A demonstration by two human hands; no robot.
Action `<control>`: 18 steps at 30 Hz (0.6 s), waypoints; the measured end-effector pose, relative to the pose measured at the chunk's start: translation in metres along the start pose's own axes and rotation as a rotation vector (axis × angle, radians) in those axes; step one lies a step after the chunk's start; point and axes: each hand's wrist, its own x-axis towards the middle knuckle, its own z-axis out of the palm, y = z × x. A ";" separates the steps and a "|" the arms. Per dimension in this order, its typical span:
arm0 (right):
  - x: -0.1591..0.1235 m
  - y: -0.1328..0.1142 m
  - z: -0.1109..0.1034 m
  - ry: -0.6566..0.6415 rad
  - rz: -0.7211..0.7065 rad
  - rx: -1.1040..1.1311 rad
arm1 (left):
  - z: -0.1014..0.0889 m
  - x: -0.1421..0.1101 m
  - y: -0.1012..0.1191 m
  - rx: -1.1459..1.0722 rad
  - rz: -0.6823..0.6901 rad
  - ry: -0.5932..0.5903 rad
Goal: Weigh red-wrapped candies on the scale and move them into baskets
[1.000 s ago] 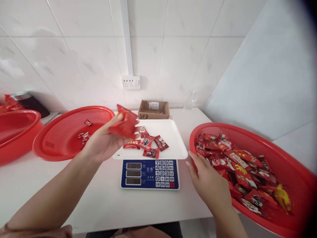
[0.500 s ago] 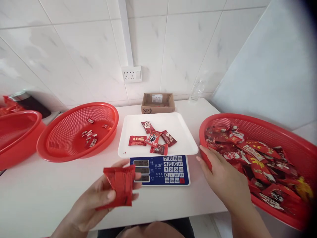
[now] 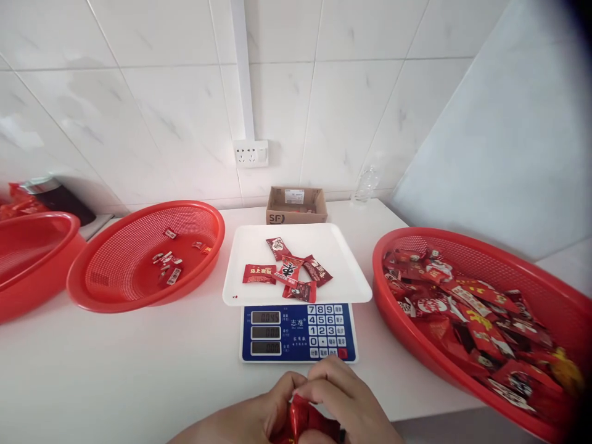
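Observation:
My left hand (image 3: 259,410) and my right hand (image 3: 348,394) meet at the bottom of the view, in front of the scale. Between their fingers they pinch the top of a shiny red packet (image 3: 301,420), whose lower part is cut off by the frame. Both hands are closed on it, and they partly hide it. Just beyond them stands a digital scale (image 3: 298,333) with a white tray (image 3: 345,280). Several small wrapped snacks (image 3: 289,270) in red and maroon lie in a cluster on the tray.
On the right, a red basket (image 3: 383,296) holds many red wrapped pieces. A red colander-like basket (image 3: 106,265) on the left has several small pieces; another red basin (image 3: 32,277) is beside it. A cardboard box (image 3: 296,217) and a clear bottle (image 3: 365,186) stand near the tiled wall.
My right hand has left the rim of the right basket and joined the left at the red packet. My left hand has moved right and nearer with it. The snacks on the tray stayed put.

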 end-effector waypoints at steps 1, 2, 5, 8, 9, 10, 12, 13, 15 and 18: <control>0.001 0.001 0.002 0.014 -0.005 -0.003 | 0.000 0.000 0.000 -0.003 -0.024 0.015; 0.001 0.001 0.004 0.025 -0.007 -0.004 | 0.000 -0.001 -0.001 -0.024 -0.050 0.029; -0.001 0.001 0.002 0.069 0.007 0.000 | 0.001 -0.004 -0.002 -0.112 -0.048 0.058; -0.003 -0.001 -0.001 0.085 0.118 0.012 | 0.003 -0.008 0.001 -0.024 -0.018 0.133; -0.003 -0.001 -0.001 0.088 0.150 0.014 | 0.003 -0.009 0.002 0.057 -0.014 0.167; -0.003 -0.001 -0.002 0.095 0.173 0.016 | 0.003 -0.010 0.004 0.138 0.000 0.195; -0.002 -0.002 -0.002 0.109 0.196 0.031 | 0.002 -0.013 0.007 0.244 0.050 0.217; -0.002 -0.002 -0.001 0.108 0.202 0.049 | 0.001 -0.014 0.009 0.266 0.074 0.207; -0.001 -0.004 -0.001 0.073 0.216 0.098 | -0.001 -0.016 0.013 0.304 0.086 0.163; -0.001 -0.009 -0.001 -0.018 0.266 0.164 | -0.002 -0.019 0.017 0.433 0.040 0.134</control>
